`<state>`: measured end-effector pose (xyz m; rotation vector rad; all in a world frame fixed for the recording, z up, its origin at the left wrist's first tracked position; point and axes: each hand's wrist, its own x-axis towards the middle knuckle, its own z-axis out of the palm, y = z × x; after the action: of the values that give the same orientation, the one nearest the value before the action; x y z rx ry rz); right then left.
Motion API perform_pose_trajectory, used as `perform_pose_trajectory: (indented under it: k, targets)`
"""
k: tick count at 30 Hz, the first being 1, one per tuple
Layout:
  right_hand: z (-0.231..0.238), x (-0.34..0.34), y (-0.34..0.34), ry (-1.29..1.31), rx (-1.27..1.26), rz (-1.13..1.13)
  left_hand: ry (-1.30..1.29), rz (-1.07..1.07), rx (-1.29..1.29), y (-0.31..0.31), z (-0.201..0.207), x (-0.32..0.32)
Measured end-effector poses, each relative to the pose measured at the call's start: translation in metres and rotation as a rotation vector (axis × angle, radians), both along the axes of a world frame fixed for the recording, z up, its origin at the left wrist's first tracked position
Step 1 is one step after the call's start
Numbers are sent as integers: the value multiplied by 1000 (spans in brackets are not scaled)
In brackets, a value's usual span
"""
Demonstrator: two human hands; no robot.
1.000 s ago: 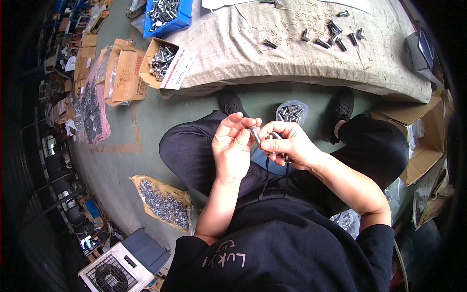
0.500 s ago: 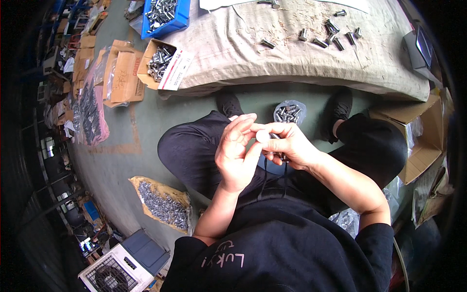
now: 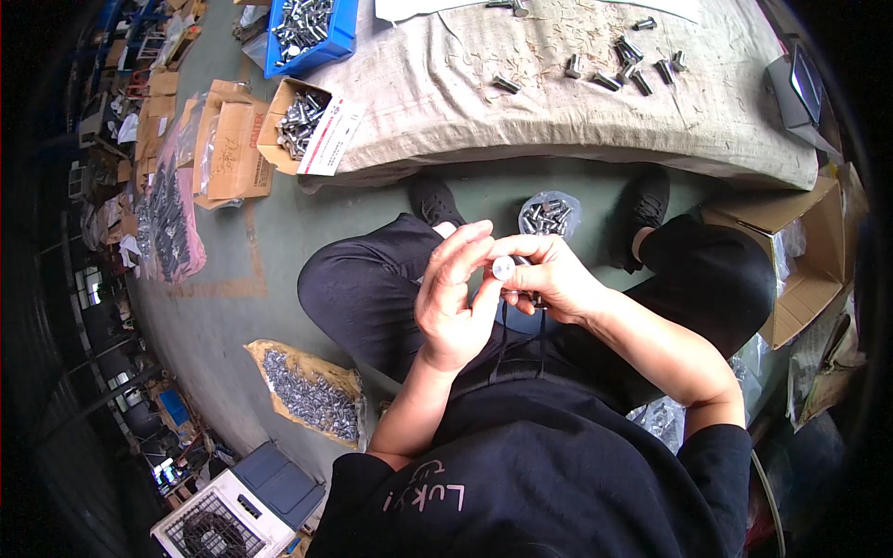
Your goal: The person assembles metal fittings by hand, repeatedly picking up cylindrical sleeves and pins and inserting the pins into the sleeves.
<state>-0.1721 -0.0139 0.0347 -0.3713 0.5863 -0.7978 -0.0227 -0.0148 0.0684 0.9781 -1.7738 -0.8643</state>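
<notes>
A metal bolt (image 3: 503, 268) shows its round, flat head between my two hands. My right hand (image 3: 551, 274) is closed on it, pinching it with thumb and forefinger. More bolts (image 3: 530, 299) stick out beneath, under the curled fingers of that same hand. My left hand (image 3: 453, 298) meets it from the other side, thumb by the bolt head and the other fingers stretched upward and apart. Below and beyond the hands, a clear plastic bag (image 3: 549, 216) of similar bolts sits on the floor between my feet.
Loose bolts (image 3: 640, 82) lie on the cloth-covered table (image 3: 558, 121) ahead. A blue bin (image 3: 344, 42) and a small carton (image 3: 270, 139), both holding bolts, stand at its left. An open cardboard box (image 3: 809, 298) is at right. A sack of small metal parts (image 3: 312, 395) and a fan unit (image 3: 219, 525) are at left.
The bolt head between my hands has tilted and now faces up more plainly, with a grey sheen. Both hands stay nearly in place; the whole view shifts slightly.
</notes>
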Motion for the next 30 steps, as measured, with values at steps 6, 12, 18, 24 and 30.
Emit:
perform_pose_trajectory:
  k: [6,12,18,24,30]
  targets:
    - [2,0,1,99,7,1,121,62,100,-4,2,-7]
    - [1,0,-8,124,229,-34,669,288,621,-67,3,14]
    - [-9,-4,-13,94,341,-131,774,246,670,-275,14,79]
    - [-16,-7,-22,33,404,-154,685,619,488,-361,42,71]
    - [-16,-12,-27,22,439,-96,188,136,482,-208,-7,45]
